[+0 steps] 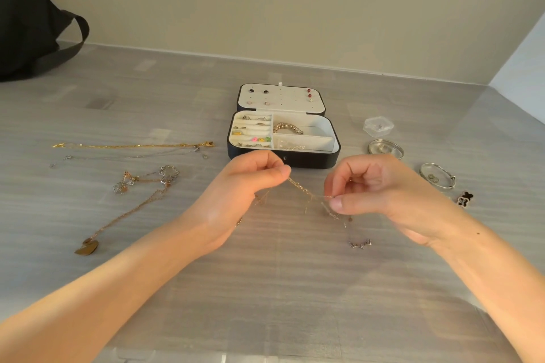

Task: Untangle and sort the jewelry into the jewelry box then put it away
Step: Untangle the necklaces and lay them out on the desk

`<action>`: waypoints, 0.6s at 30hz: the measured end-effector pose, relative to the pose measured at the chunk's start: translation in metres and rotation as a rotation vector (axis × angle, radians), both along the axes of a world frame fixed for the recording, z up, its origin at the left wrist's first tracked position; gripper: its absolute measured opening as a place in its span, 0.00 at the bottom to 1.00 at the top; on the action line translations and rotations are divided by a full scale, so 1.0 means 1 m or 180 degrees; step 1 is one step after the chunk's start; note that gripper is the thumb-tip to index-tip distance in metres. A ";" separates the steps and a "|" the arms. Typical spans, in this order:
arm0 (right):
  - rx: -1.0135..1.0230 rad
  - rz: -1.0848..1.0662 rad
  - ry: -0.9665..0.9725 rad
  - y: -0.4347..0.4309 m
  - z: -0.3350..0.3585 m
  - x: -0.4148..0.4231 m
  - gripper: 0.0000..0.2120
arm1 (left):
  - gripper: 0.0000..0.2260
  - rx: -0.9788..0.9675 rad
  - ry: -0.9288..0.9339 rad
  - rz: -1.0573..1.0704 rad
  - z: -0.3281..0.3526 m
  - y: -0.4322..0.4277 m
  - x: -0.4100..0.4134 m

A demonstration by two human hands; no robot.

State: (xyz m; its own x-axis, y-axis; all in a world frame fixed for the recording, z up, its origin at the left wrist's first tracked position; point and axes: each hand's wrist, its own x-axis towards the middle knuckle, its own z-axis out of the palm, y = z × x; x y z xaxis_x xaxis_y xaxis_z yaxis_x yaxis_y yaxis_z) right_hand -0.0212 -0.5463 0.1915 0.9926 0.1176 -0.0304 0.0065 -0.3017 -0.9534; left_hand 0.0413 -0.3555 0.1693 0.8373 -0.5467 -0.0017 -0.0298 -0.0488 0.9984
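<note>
Up close, one tangle of fine gold chain is held just above the table between two hands. The left hand is pinched on one end and the right hand on the other, evidently so that the knot can be drawn open, while loose ends are left dangling. One small silver charm is seen lying below the right hand. To the left, one rose-gold chain with a heart pendant is spread out, and farther back two chains are laid straight, one gold chain and one thin silver chain, seemingly set apart so that they cannot knot together. To the right, one black clover piece and two silver bangles are left unsorted. Beyond the hands, the one jewelry box is stood open and partly filled, its lid folded back with studs pinned in it. One clear plastic container is placed beside the box, and one black bag is propped at the wall.
</note>
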 end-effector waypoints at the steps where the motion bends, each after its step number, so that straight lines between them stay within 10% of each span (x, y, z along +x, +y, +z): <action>1: 0.0072 0.0023 -0.0028 0.000 0.000 0.000 0.06 | 0.05 -0.0020 0.0018 0.0019 0.000 0.000 0.000; 18: -0.0466 0.0122 0.0033 0.006 -0.004 -0.002 0.02 | 0.08 -0.0863 0.0471 -0.0292 0.002 -0.003 0.001</action>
State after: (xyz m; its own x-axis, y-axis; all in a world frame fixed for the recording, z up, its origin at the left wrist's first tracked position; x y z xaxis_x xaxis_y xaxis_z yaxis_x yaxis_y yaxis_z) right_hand -0.0236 -0.5399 0.1870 0.9870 0.1488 -0.0601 0.0111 -0.4372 -0.8993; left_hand 0.0427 -0.3585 0.1713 0.7861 -0.6170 0.0362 0.1247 0.2158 0.9684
